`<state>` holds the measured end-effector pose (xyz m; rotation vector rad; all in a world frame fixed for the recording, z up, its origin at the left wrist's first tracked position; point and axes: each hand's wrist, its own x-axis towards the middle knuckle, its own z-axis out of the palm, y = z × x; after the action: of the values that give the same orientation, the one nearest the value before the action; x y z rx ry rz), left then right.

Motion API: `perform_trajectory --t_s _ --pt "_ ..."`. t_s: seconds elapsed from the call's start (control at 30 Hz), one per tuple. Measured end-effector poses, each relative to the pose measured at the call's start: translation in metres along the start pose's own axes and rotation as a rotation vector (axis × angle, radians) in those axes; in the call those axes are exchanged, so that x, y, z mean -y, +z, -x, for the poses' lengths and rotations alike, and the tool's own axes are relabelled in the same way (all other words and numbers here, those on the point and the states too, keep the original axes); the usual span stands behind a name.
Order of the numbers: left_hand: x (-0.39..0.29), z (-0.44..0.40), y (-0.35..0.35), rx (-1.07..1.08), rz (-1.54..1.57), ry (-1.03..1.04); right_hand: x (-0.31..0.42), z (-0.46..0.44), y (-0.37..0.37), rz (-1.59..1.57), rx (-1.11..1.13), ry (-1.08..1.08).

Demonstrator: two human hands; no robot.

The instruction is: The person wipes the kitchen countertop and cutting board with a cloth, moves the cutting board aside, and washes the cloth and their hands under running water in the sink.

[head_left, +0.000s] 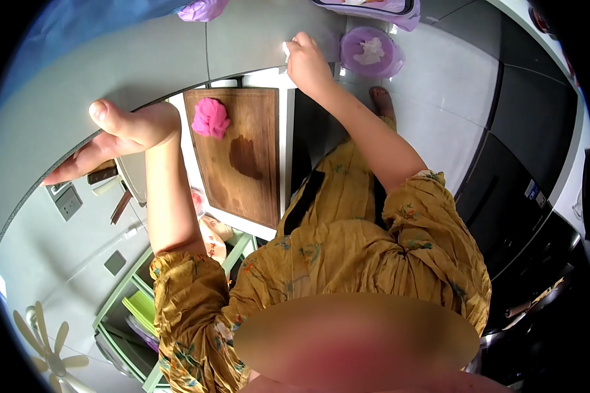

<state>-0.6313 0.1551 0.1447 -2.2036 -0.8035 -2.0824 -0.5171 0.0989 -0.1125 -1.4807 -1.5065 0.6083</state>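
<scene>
My left hand [134,131] rests at the edge of a large grey panel [144,65], its thumb and stretched fingers apart, with nothing visible held between them. Farther right, my right hand [308,65] is closed round a small white piece [286,50], perhaps tissue or cloth, against the panel's right part. Between my arms lies a brown wooden board [255,118] with a dark wet patch. A crumpled pink cloth [210,118] sits near the board's upper left corner.
A purple-lined bin [372,52] with white waste stands on the tiled floor, near a foot. Above it is a lilac-lined container [373,8]. Green shelving [128,327] stands lower left, beside a fan [56,360]. Dark cabinets [505,164] line the right side.
</scene>
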Motion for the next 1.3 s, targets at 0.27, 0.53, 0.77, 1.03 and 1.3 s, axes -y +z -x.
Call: perform_trajectory --t_s 0.27,0.53,0.77,1.03,1.3 --pt "0.009 -0.003 -0.003 -0.06 0.397 0.006 -0.004 0.003 0.003 -0.022 -0.018 -0.003" --pt "0.006 -0.005 0.008 -0.034 0.102 0.069 0.02 0.043 0.001 -0.178 -0.011 0.039" --pt "0.009 -0.003 0.003 -0.035 0.141 0.022 -0.044 0.054 0.071 -0.208 -0.267 0.324" --pt "0.009 -0.005 0.007 -0.067 0.079 0.082 -0.069 0.023 0.047 -0.513 -0.22 0.548" --pt "0.01 -0.005 0.002 -0.076 0.041 0.064 -0.071 0.026 0.044 -0.676 -0.118 0.536"
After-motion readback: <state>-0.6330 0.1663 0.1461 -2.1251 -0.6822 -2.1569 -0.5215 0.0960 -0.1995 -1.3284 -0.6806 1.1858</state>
